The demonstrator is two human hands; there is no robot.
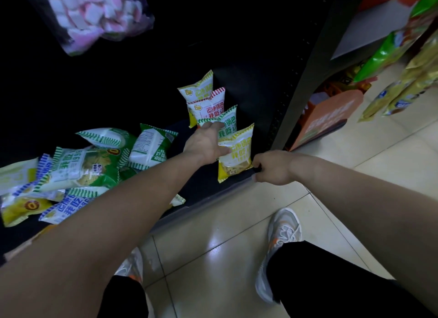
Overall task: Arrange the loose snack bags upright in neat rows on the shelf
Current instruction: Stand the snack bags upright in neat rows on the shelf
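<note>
Shelf (pixel 201 185): dark and low, it carried the yellow bag (pixel 237 152) near its front lip.
Loose pile (pixel 83 166): snack bags lay flat and overlapping, well left of the yellow bag.
Row (pixel 206 104): three bags stood upright just behind the yellow bag.
Left hand (pixel 203 144): gripped the yellow bag's left edge.
Right hand (pixel 272 167): pinched the yellow bag's lower right corner.

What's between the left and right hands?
The yellow bag, upright on the shelf: the left hand holds its left edge, the right hand pinches its lower-right corner. Head view.
</note>
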